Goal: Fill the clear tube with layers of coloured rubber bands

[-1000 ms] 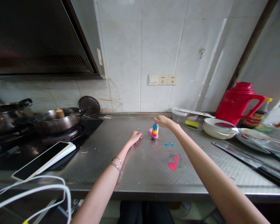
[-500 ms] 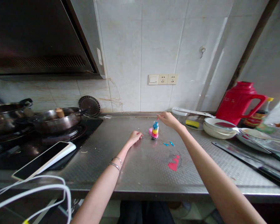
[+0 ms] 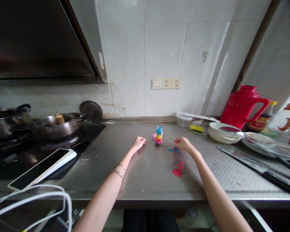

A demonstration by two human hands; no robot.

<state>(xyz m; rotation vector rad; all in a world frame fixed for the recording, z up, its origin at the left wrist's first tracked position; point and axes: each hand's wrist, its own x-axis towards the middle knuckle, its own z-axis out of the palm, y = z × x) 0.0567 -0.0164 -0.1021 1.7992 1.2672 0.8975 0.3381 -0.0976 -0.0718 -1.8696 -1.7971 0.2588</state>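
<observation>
A small stack of coloured toy pieces (image 3: 159, 135), blue on top, then yellow and pink, stands upright on the steel counter (image 3: 145, 174). My left hand (image 3: 139, 142) rests on the counter just left of the stack, fingers curled loosely; whether it holds anything is hidden. My right hand (image 3: 182, 144) is down on the counter to the right of the stack, its fingertips pinched at two small blue pieces (image 3: 172, 149). A red flat piece (image 3: 179, 169) lies nearer to me, beside my right forearm.
A stove with a pan (image 3: 53, 125) is at the left, and a phone (image 3: 42, 167) and white cables lie at the front left. Bowls and plates (image 3: 224, 132), a sponge (image 3: 197, 128), a red thermos jug (image 3: 244, 106) and a knife (image 3: 256, 167) crowd the right.
My right hand has left the top of the stack and come down towards me to the small blue pieces. The left hand and the stack have stayed put.
</observation>
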